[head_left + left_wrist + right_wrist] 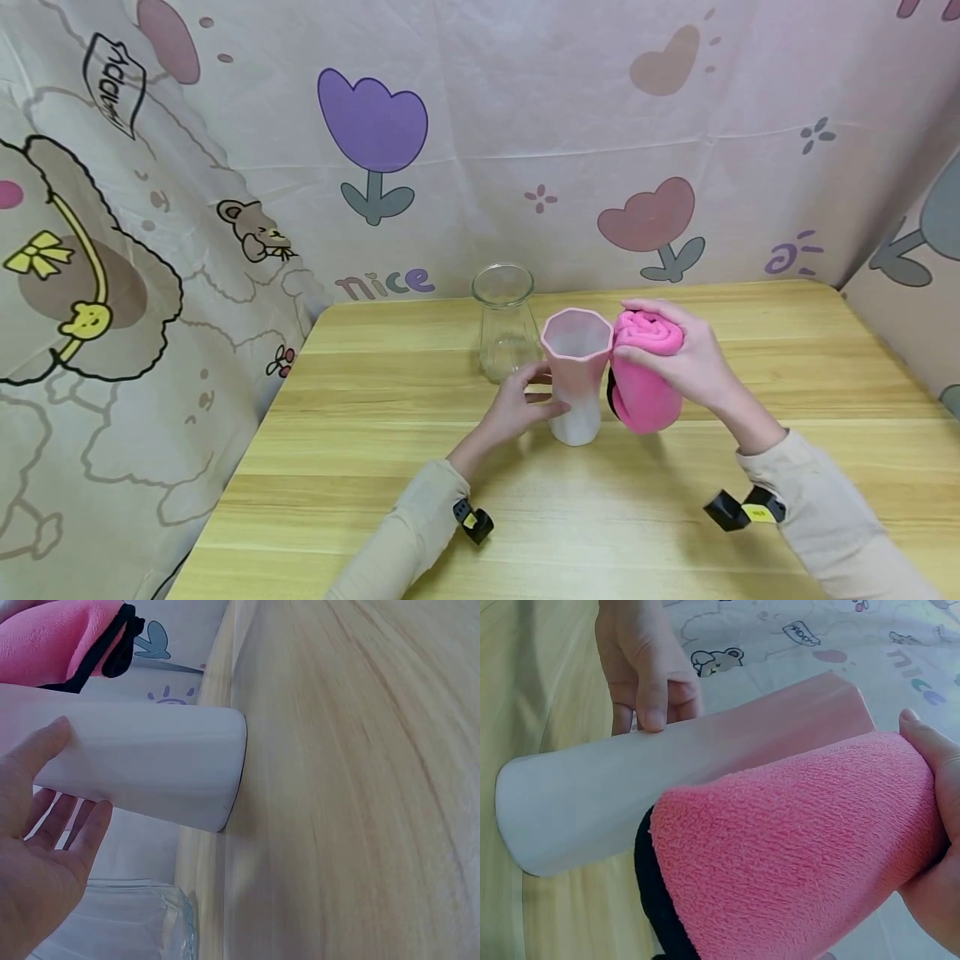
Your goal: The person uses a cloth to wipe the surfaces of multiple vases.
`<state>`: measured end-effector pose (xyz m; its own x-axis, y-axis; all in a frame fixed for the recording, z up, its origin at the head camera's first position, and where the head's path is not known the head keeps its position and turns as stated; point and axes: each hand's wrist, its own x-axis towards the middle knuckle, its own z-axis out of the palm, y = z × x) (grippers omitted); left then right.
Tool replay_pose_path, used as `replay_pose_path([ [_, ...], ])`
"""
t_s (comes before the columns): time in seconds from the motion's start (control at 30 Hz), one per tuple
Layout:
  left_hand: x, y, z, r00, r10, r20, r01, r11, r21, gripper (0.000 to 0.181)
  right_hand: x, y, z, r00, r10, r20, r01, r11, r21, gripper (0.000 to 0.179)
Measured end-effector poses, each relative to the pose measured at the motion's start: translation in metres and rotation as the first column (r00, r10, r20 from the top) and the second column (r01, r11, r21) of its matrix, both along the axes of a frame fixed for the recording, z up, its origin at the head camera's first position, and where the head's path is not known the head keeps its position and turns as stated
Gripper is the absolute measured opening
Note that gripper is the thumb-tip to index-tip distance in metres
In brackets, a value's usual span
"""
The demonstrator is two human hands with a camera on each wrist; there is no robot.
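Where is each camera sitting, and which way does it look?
Head: worn there, facing forward and down at the table; left grip, right grip, sleeves show.
Left wrist: worn there, facing the vase; mostly left grip shows.
Right wrist: worn there, facing the rolled cloth; both grips show.
Both wrist views share the vase and rolled cloth.

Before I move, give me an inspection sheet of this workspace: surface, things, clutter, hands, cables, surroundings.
Surface: light wood-grain tabletop.
Job's things: pink-and-white vase, roughly upright; rolled pink cloth, raised beside it; glass vase, standing behind.
Clutter: nothing seen.
Hands: left hand holds the pink-and-white vase by its side; right hand grips the rolled pink cloth.
Cables: thin dark line beside the tabletop's left edge; cannot tell whether a cable.
Surroundings: printed backdrop behind and at both sides.
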<state>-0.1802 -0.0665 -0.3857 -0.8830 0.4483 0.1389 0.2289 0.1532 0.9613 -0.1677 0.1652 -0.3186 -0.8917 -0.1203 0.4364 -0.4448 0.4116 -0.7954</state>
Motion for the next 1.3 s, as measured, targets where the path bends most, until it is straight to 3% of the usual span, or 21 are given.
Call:
replay_pose_path([
  [0.1, -0.002, 0.000, -0.003, 1.000, 0.002, 0.001, -0.002, 1.000, -0.001, 0.056, 0.001, 0.004, -0.001, 1.000, -0.019, 0.013, 0.019, 1.000, 0.016, 0.053],
  [0.37, -0.016, 0.004, -0.027, 0.999, 0.021, -0.028, -0.022, 1.000, -0.020, 0.058, 0.003, 0.023, -0.014, 0.995, -0.069, 0.066, 0.064, 0.995, 0.073, 0.055],
  [0.8, -0.039, 0.022, -0.030, 0.999, 0.010, -0.048, -0.012, 0.999, -0.033, 0.055, 0.004, 0.044, -0.031, 0.979, -0.138, 0.147, 0.118, 0.984, 0.137, 0.054],
  [0.97, -0.048, 0.028, -0.029, 0.998, 0.013, -0.065, -0.018, 0.997, -0.071, 0.056, 0.001, 0.047, -0.034, 0.980, -0.127, 0.150, 0.103, 0.981, 0.162, 0.056],
  [1.3, -0.061, 0.044, -0.028, 0.996, 0.054, -0.073, -0.059, 0.996, -0.067, 0.057, -0.007, 0.047, -0.044, 0.984, -0.122, 0.131, 0.099, 0.981, 0.166, 0.055],
])
